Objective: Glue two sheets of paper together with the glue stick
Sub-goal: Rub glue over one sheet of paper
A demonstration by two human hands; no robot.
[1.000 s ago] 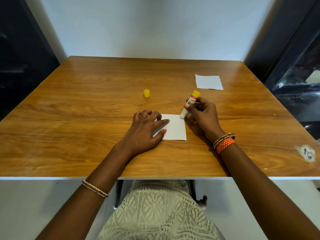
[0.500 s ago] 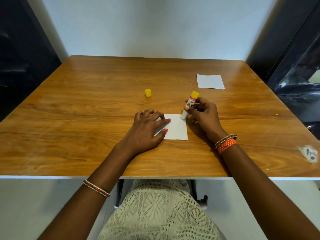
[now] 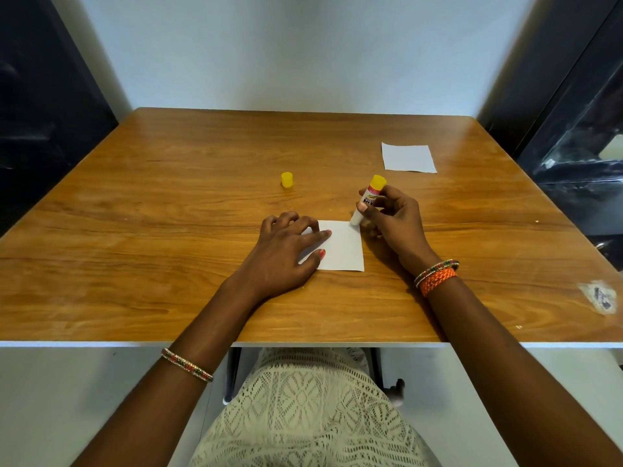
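A small white sheet of paper (image 3: pixel 343 248) lies on the wooden table (image 3: pixel 168 230) in front of me. My left hand (image 3: pixel 286 252) rests flat on its left part, fingers spread, pinning it down. My right hand (image 3: pixel 392 220) grips an uncapped glue stick (image 3: pixel 367 200), tilted, its white tip touching the sheet's far right corner. The stick's yellow cap (image 3: pixel 287 180) stands on the table, apart, to the far left of the sheet. A second white sheet (image 3: pixel 408 157) lies at the far right of the table.
A torn sticker patch (image 3: pixel 599 296) marks the table near its right front corner. A pale wall stands behind the table, with dark panels on both sides. My lap in a lace garment shows below the table's front edge.
The glue stick's tip has stayed near the sheet's far right corner, with only a slight shift. My left hand has kept its place on the sheet.
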